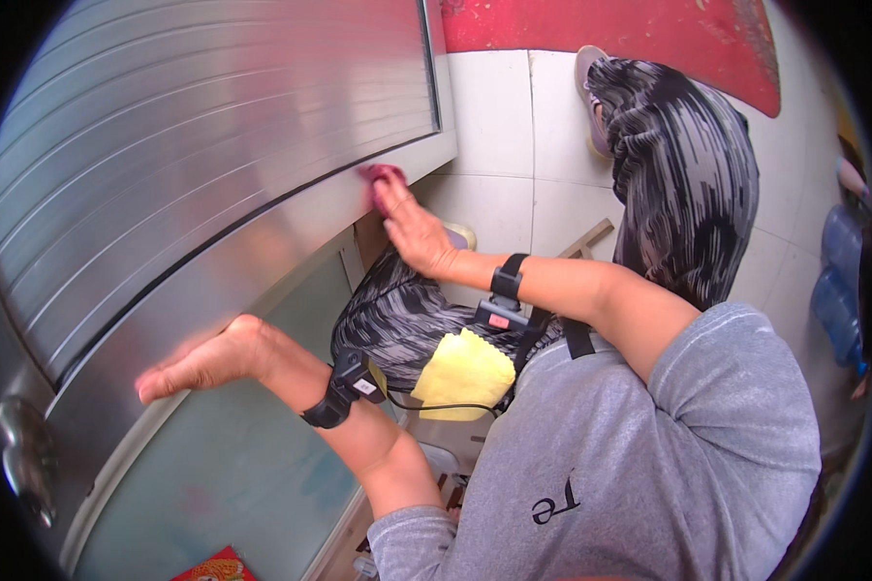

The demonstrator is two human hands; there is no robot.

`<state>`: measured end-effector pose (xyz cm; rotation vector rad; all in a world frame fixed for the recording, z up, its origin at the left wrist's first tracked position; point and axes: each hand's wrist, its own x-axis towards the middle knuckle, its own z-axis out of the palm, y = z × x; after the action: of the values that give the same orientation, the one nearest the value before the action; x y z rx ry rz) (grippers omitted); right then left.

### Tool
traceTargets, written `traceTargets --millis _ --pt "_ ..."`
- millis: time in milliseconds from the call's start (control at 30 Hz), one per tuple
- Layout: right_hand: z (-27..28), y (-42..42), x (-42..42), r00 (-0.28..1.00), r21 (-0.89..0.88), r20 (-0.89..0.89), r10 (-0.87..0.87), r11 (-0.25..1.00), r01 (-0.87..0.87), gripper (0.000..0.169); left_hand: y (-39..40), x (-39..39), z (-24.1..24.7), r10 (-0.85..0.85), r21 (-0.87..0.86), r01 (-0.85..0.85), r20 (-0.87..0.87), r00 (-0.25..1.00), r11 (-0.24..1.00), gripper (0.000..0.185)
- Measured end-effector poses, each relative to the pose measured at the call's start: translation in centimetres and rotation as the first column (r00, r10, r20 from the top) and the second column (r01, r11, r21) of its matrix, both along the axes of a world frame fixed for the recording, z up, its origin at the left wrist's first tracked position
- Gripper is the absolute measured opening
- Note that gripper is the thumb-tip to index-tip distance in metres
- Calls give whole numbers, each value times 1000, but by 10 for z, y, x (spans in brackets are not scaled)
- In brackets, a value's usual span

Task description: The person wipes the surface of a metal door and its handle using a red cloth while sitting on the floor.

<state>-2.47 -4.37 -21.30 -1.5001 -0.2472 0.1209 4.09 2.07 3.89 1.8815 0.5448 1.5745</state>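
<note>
My right hand (418,229) holds a dark red cloth (385,181) against the lower rail of a silver metal door (298,221). The hand and cloth are slightly blurred. Farther down the same door, my left hand (207,359) lies flat along the frame's edge with its fingers extended, and nothing shows in it. Whether its fingertips press on the metal I cannot tell. A metal door handle (25,457) is close by that hand at the far left. A yellow cloth (465,374) hangs at my waist, with a black cable across it.
Under the door's edge is a frosted greenish glass panel (232,450). White floor tiles (483,109) meet a red mat (596,25) at the top. A wooden piece (588,238) lies between my legs. Blue plastic bottles (839,312) stand at the right rim, near part of another person's hand.
</note>
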Motion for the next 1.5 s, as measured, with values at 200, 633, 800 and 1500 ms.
traceTargets --millis 200,633,800,1500 --pt "-137 8 18 870 -141 -478 124 966 -215 69 -4 12 -1 -92 -60 87 -90 992 994 97" --pt "-94 34 12 814 -97 -570 -110 993 66 73 5 4 -2 -119 75 117 19 993 990 77" --pt "-107 22 32 691 150 -722 41 984 98 73 18 -5 8 -51 131 47 26 998 990 72" --pt "-165 7 72 372 378 -879 297 911 166 73 31 -11 10 -42 224 50 -38 998 973 59"
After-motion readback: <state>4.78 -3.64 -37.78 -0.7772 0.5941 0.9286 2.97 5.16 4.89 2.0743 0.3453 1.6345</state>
